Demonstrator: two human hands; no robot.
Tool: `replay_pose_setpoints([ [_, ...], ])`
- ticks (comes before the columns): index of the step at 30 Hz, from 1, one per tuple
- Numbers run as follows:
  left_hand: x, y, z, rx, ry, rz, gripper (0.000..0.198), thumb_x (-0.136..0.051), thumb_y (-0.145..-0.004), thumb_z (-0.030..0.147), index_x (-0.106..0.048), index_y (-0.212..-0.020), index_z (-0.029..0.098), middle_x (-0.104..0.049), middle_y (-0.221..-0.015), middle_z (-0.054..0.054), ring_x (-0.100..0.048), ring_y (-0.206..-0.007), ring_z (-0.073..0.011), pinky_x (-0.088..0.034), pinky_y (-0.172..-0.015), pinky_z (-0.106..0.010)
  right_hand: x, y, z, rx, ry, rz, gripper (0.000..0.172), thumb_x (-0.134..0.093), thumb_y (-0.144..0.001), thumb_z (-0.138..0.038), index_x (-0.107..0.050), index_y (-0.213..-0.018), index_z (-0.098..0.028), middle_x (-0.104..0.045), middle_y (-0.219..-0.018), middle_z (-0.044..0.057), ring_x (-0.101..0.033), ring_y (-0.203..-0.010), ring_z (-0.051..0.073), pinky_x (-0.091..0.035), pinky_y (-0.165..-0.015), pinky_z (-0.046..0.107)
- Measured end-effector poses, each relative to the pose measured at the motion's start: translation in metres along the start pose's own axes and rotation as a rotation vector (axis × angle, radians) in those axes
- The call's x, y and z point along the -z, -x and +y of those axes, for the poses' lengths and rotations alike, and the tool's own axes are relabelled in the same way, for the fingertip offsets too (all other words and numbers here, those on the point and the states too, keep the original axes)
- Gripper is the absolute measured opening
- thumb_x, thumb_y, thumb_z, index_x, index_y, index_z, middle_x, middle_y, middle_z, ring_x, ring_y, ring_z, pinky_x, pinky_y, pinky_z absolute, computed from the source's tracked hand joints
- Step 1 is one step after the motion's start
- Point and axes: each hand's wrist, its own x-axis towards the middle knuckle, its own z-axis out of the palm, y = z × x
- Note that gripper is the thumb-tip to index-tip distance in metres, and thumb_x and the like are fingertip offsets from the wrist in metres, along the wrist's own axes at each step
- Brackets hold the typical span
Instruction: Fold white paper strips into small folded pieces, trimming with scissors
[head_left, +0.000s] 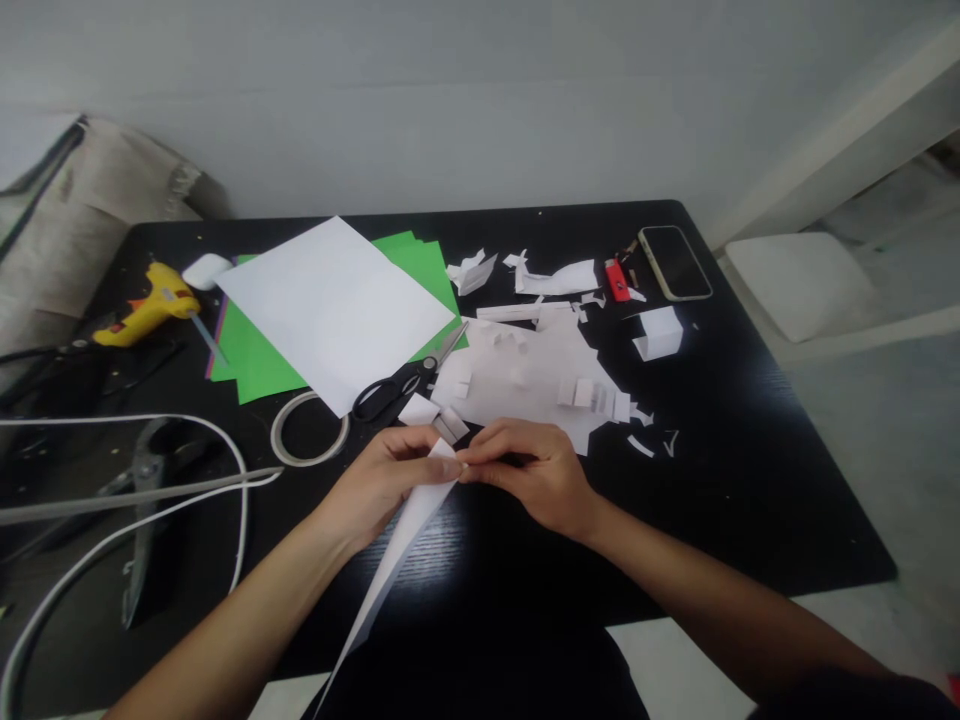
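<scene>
A long, narrow strip of white paper (pixel 409 525) hangs down toward my lap, its upper end pinched by my left hand (pixel 382 480). My right hand (pixel 532 470) is closed too, its thumb and index finger meeting at the strip's top corner, against the left fingertips. Just beyond both hands lie small folded paper pieces (pixel 450 422) and a larger cut white sheet (pixel 510 375) with scraps on it. Black-handled scissors (pixel 401 385) rest to the left of that sheet, blades pointing away to the right.
A white square sheet (pixel 337 310) lies over green sheets (pixel 262 360). Leftward are a tape roll (pixel 277 440), a yellow glue gun (pixel 150 305), pliers (pixel 142 520) and white cables (pixel 240 540). At right are a red lighter (pixel 617 280), a phone (pixel 675 263) and a folded paper box (pixel 660 333).
</scene>
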Motion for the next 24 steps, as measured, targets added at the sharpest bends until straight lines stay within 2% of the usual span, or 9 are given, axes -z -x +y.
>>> replay_pose_setpoints([
  [7,0.0001,0.0002,0.0007,-0.006,-0.005,0.005,0.017,-0.091,-0.065,0.026,-0.077,-0.067,0.016,-0.064,-0.060,0.001,-0.054,-0.056,-0.0093,-0.036,-0.057,-0.022,-0.0015,-0.0007,0.0010,-0.014,0.012,0.027,0.015,-0.088,-0.081,-0.017,-0.085,-0.092,-0.027,-0.081,-0.089,0.001,-0.075,-0.082,0.016,-0.060,-0.076,0.027],
  [11,0.0011,-0.0010,0.0007,-0.020,0.011,0.037,0.020,-0.092,-0.066,0.027,-0.076,-0.067,0.016,-0.065,-0.061,0.001,-0.053,-0.054,-0.0090,-0.036,-0.055,-0.021,-0.0038,-0.0007,-0.0007,-0.180,-0.028,0.053,0.016,-0.091,-0.076,-0.023,-0.082,-0.090,-0.023,-0.079,-0.083,0.001,-0.073,-0.077,0.015,-0.059,-0.073,0.027],
  [14,0.0009,-0.0014,0.0001,-0.031,0.004,0.050,0.020,-0.091,-0.068,0.026,-0.075,-0.067,0.016,-0.065,-0.061,0.002,-0.053,-0.055,-0.0091,-0.036,-0.055,-0.022,-0.0047,0.0003,-0.0035,-0.284,-0.104,-0.006,0.014,-0.086,-0.081,-0.027,-0.076,-0.088,-0.019,-0.073,-0.075,0.000,-0.069,-0.067,0.013,-0.057,-0.064,0.026],
  [18,-0.0004,-0.0009,-0.0021,-0.075,-0.051,0.030,0.016,-0.089,-0.072,0.025,-0.076,-0.068,0.016,-0.067,-0.065,0.001,-0.054,-0.059,-0.0100,-0.038,-0.059,-0.023,-0.0043,0.0015,-0.0052,-0.340,-0.149,-0.068,0.014,-0.076,-0.089,-0.029,-0.069,-0.085,-0.017,-0.067,-0.070,-0.001,-0.063,-0.060,0.012,-0.053,-0.060,0.026],
  [24,-0.0013,-0.0003,-0.0047,-0.111,-0.115,0.014,0.015,-0.088,-0.074,0.025,-0.076,-0.070,0.016,-0.067,-0.069,0.001,-0.054,-0.064,-0.0111,-0.038,-0.063,-0.024,-0.0052,0.0000,-0.0028,-0.374,-0.101,-0.067,0.012,-0.072,-0.086,-0.025,-0.064,-0.080,-0.017,-0.063,-0.065,-0.002,-0.060,-0.058,0.013,-0.049,-0.059,0.027],
])
